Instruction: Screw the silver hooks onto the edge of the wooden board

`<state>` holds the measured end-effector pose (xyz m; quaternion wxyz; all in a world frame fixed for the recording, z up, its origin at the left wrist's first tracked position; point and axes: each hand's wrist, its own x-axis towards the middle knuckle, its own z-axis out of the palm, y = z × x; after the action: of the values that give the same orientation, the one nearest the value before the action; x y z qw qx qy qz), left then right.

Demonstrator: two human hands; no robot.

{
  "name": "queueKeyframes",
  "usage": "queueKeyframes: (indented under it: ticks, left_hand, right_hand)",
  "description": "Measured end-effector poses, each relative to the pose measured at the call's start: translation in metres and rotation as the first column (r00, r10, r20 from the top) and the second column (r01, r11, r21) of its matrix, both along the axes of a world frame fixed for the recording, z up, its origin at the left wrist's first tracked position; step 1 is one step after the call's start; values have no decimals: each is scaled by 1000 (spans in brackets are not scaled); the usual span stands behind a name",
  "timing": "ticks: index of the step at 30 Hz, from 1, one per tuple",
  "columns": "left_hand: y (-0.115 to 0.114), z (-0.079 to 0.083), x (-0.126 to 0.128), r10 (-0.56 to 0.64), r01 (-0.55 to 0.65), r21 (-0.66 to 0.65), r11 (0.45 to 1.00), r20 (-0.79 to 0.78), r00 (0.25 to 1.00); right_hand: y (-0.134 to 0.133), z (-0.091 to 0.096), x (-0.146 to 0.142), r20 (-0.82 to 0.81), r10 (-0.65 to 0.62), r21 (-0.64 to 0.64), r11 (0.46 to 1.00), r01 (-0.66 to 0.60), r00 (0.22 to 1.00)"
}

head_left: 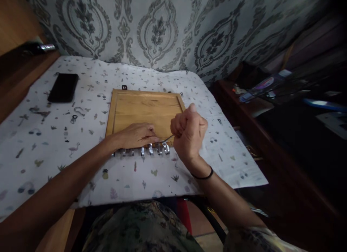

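A framed wooden panel point(148, 109) lies on the patterned white cloth. Along its near edge hangs a row of several shiny metal hooks point(142, 150). My right hand point(189, 131) is closed in a fist at the panel's near right corner. From it a thin metal shaft, seemingly a screwdriver point(169, 139), points left to the edge; its handle is hidden in the fist. My left hand point(137, 135) rests on the panel's near side, fingers bent and together. Its fingertips are beside the shaft's tip, and whatever they pinch there is too small to make out.
A black phone point(63, 87) lies on the cloth point(211, 172) at the left. Small dark metal pieces point(73, 118) are scattered about. To the right, a plastic bottle point(265, 85) lies on a dark cabinet. A patterned curtain point(157, 31) hangs behind the table.
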<state>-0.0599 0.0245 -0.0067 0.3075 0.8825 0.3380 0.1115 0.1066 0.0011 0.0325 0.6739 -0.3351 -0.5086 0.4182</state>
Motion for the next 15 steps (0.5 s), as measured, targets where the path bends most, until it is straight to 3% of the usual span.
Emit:
queueKeyframes:
  ticks: [2,4,7,10,15]
  left_hand:
    - [0,1,0,6,-6,-5,1000,-4,1000]
    - [-1,2,0,1,-1,-10,1000,-3,1000]
    - [-1,3,1,9,-9,-9,1000,-4,1000]
    - [-2,3,2,31,-31,-10,999,0,1000]
    - [-1,1,2,22,-22,7,1000,32,999]
  right_hand:
    - [-4,-2,-3,-15,-112,30,993,113,994]
    - [-4,-2,0,5,-90,29,996,90,996]
    - [3,0,12,12,158,-35,987,-157,987]
    - [12,2,25,-17,407,-99,908,-407,913]
    - [21,2,35,13,482,-118,871,-477,876]
